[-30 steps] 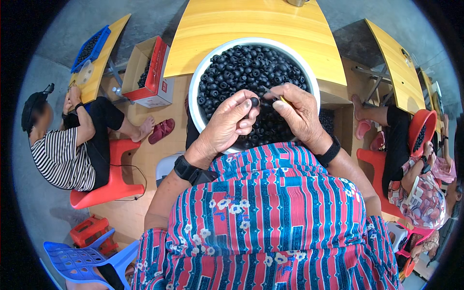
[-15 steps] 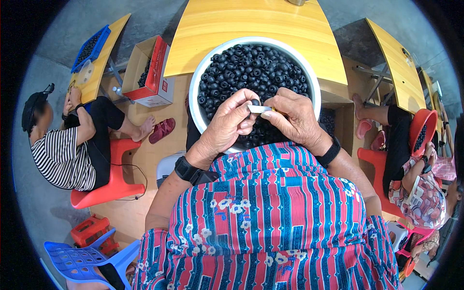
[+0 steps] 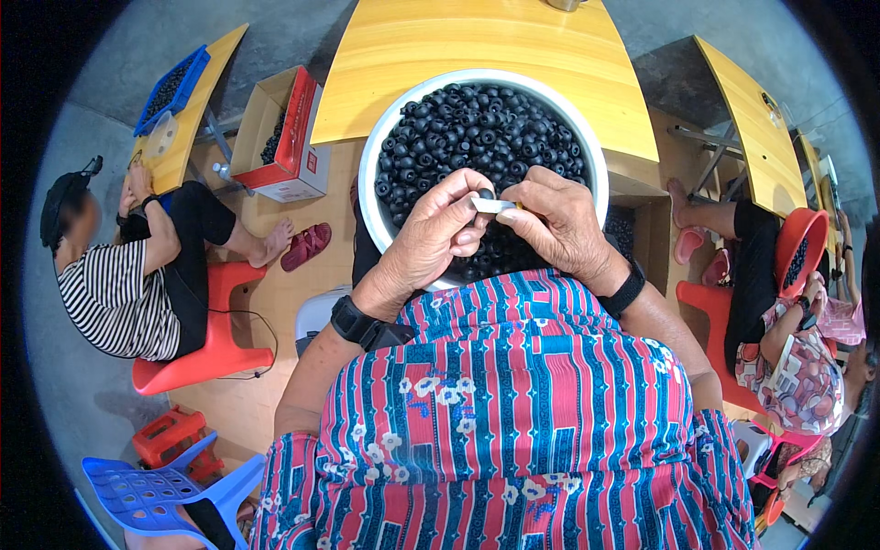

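Head view: striped, flowered garment (image 3: 513, 394) across the lower centre of the frame.
Left hand (image 3: 429, 227): left of centre, thumb and fingers pinching a dark round piece (image 3: 486, 193).
Right hand (image 3: 564, 218): right of centre, fingers closed on a small knife (image 3: 493, 206), its pale blade crossing to the left thumb; whether it cuts the piece cannot be told.
Basin (image 3: 368, 174): round, pale-rimmed, upper centre, below the hands, heaped with similar dark pieces (image 3: 477, 119).
Surface (image 3: 486, 37): yellow, wood-grained, top centre, beyond the basin.
Carton (image 3: 298, 137): red and white, upper left.
Seated person (image 3: 119, 302): far left, in a striped shirt.
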A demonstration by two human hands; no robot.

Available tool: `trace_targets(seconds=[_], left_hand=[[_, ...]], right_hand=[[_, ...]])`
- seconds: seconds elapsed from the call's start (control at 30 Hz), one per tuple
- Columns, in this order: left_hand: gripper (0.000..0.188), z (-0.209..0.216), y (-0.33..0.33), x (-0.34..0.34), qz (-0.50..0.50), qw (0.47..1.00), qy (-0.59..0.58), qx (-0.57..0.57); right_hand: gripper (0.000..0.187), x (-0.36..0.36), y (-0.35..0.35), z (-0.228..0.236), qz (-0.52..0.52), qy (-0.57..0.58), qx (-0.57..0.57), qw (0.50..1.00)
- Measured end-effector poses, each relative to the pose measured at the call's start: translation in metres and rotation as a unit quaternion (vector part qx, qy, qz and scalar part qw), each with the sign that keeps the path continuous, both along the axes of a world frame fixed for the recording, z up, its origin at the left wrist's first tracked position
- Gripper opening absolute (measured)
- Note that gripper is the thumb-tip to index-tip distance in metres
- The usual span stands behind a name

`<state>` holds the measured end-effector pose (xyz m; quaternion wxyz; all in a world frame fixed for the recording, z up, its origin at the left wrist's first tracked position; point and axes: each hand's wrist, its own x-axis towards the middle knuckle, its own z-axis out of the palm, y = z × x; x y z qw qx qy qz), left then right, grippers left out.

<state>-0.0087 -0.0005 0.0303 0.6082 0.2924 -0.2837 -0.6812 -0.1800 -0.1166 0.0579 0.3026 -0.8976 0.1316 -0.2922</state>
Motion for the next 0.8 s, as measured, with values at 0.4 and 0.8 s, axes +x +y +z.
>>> trace_targets(seconds=[0.4, 0.8], left_hand=[[0.023, -0.003, -0.001, 0.002, -0.005, 1.0, 0.013, -0.003], [0.018, -0.001, 0.001, 0.0, 0.02, 1.0, 0.024, 0.003]], right_hand=[[0.019, 0.002, -0.001, -0.005, -0.004, 0.003, 0.009, 1.0], [0.021, 0.004, -0.01, -0.016, -0.056, -0.033, 0.146, 0.987]])
